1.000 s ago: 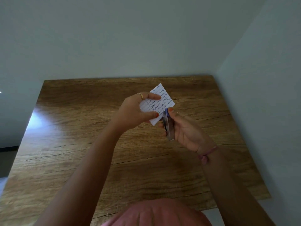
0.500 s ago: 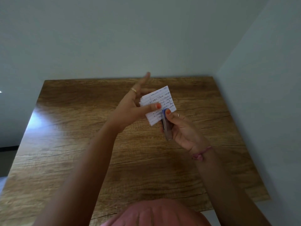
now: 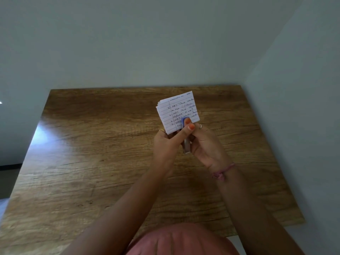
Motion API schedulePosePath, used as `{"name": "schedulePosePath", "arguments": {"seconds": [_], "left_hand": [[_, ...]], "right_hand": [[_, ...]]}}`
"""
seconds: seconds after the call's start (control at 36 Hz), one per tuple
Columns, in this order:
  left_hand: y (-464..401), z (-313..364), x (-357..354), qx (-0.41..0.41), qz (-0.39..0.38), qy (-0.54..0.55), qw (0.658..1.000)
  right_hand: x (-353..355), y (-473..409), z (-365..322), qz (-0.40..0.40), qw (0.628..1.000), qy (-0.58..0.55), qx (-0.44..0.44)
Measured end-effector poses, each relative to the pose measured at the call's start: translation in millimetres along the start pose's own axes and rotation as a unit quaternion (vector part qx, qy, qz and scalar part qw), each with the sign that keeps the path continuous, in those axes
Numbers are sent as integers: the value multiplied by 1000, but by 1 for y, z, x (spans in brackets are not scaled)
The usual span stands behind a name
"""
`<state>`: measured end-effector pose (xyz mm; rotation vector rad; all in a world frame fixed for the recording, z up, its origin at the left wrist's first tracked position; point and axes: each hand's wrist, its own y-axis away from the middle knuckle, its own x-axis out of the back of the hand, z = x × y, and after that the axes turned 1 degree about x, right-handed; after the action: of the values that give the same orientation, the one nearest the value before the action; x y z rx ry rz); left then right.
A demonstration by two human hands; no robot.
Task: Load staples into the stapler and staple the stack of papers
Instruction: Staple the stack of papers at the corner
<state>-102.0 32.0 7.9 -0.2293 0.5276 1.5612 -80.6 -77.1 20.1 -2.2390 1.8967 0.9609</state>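
Observation:
A small stack of lined, handwritten papers stands upright in the air above the table. A small stapler, blue at its tip and metal below, clamps the stack's lower edge. My right hand is wrapped around the stapler with its thumb on the blue tip. My left hand is closed against the stapler from the left, its thumb pressing beside the right thumb, its fingers under the papers' lower corner. The stapler's underside is hidden by my fingers.
A brown wood-grain table lies below my hands. It sits in a corner, with pale walls behind and on the right. A pink garment shows at the bottom edge.
My left hand has left the side of the papers and dropped to the stapler, thumb pressing on it. The papers have turned upright above both hands.

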Motion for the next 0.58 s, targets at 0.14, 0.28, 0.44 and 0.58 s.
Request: {"name": "schedulePosePath", "arguments": {"seconds": [0.14,0.28,0.44,0.58], "left_hand": [[1,0,-4,-2,18,24,1000],[3,1,-4,-3,41,32,999],[4,3,-2,5,57,36,998],[2,8,-3,1,55,54,997]], "right_hand": [[0,-1,1,0,1000,-7,-2],[-5,-2,4,16,1000,18,-8],[-11,-4,9,37,998,42,0],[-16,-4,7,51,998,39,25]]}}
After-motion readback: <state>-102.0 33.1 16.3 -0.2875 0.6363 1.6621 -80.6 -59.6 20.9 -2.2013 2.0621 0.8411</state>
